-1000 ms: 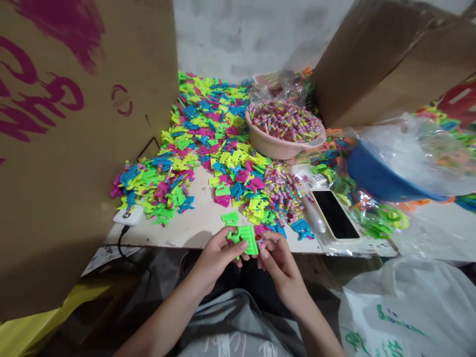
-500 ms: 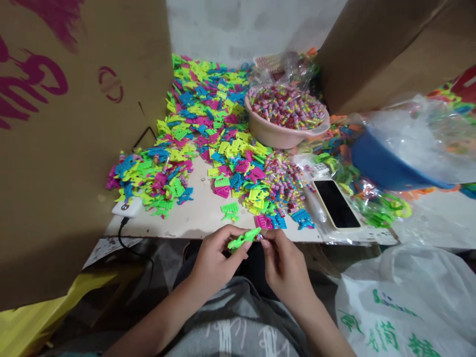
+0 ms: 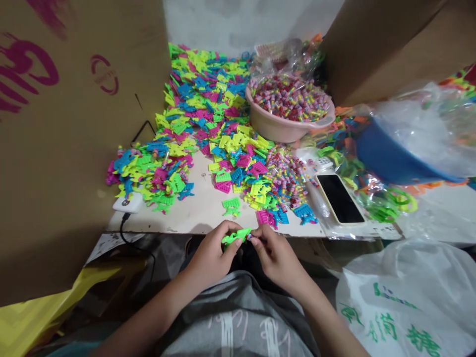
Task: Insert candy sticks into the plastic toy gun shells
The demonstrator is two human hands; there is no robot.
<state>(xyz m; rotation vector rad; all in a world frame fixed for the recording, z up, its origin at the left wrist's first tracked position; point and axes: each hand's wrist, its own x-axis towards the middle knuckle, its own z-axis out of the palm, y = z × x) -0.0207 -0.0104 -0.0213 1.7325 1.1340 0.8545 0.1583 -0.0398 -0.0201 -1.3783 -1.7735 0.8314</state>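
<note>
My left hand (image 3: pixel 211 253) is closed on a bright green plastic toy piece (image 3: pixel 236 237), held just off the table's front edge above my lap. At the piece's right end, my right hand (image 3: pixel 279 258) pinches a small coloured wrapped piece (image 3: pixel 249 237), partly hidden by the fingers. It looks like the small striped wrapped pieces (image 3: pixel 288 173) heaped on the table. Beyond my hands lie loose plastic pieces in green, yellow, pink and blue; one green comb-like piece (image 3: pixel 231 205) lies apart from the pile (image 3: pixel 208 109).
A pink basin (image 3: pixel 275 130) holds many wrapped pieces. To its right are a phone (image 3: pixel 341 199) and a blue basin (image 3: pixel 401 161) with plastic bags. Another heap (image 3: pixel 159 173) sits by the large carton (image 3: pixel 85 148), beside a white power bank (image 3: pixel 128 203) with a cable.
Both hands have shifted slightly left in view, still holding the green piece and the small wrapped piece end to end. The camera view has tilted a little.
</note>
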